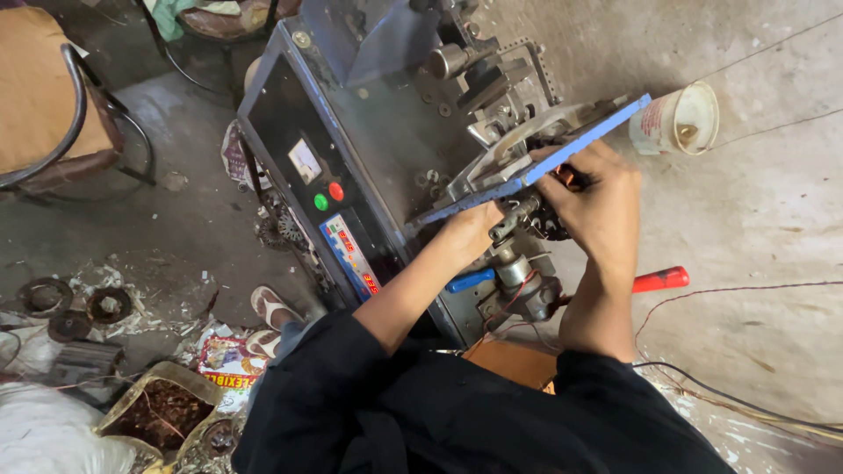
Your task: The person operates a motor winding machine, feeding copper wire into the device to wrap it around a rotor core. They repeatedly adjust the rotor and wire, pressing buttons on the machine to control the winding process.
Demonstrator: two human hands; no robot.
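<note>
Two hands working at one winding machine [369,132]: right hand [597,206] gripping a dark wound part, perhaps an armature; left hand [474,230] fingers hidden, grip unclear.

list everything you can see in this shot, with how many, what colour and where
winding machine: one, grey-blue metal, centre, on the floor
blue strip: one, flat, blue, slanting across the machine's right side
push buttons: two, one red and one green, on the machine's dark front panel
plastic cup: one, white, lying on the floor upper right
red handle: one, red, on the floor right of the arms
chair: one, tan seat with dark frame, top left
metal rings: about three, rusty dark, floor at left
sandals: white, below the machine, one clear
left hand: one, at the machine's shaft under the strip
right hand: one, gripping the part under the strip
</note>
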